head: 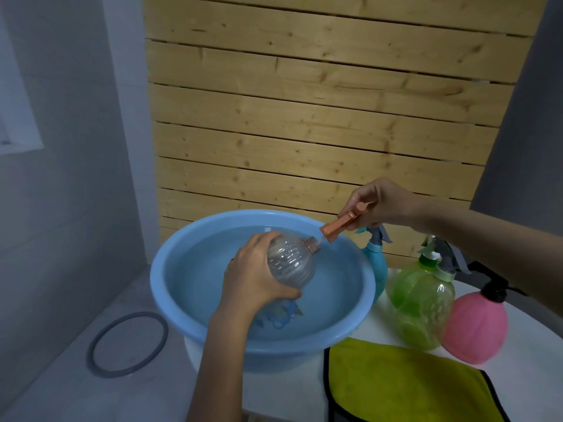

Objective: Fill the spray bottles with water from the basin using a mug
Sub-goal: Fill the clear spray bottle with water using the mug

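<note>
Yellow cloth with black edging lies at lower right on a white table, touching the foot of a blue basin that holds water. Left hand is clamped round a clear bottle, held tilted over the water at mid-frame, open neck pointing to the upper right. Right hand pinches an orange spray head, its collar just beside the neck but apart from it. Right of the basin stand a teal bottle, touching the rim, then a green bottle and a pink bottle close together. Right forearm crosses above these and hides part of the pink one's black sprayer. A patterned blue shape lies under the water below the left wrist; what it is cannot be told. Grey ring lies on the floor at lower left. Wooden slats fill the upper centre.
</note>
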